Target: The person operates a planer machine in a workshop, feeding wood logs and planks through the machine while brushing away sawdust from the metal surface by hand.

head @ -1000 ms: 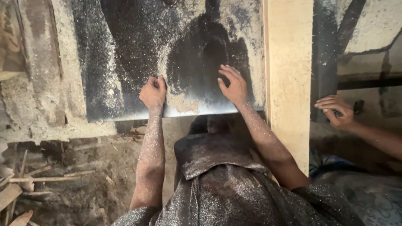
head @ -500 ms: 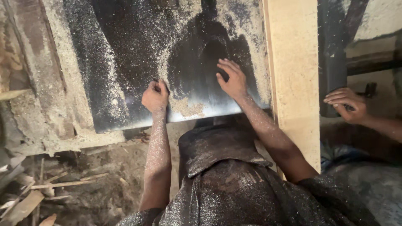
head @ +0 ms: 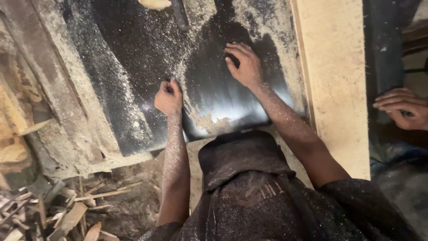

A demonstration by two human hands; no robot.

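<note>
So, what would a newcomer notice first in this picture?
A glossy black panel strewn with sawdust fills the middle; the left hand rests on it as a fist, the right hand lies spread. At the right edge, another person's hand rests beyond a pale board.

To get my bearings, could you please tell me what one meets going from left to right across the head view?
Wood scraps → left hand on the dusty black sheet → right hand → pale board → another person's hand.
</note>
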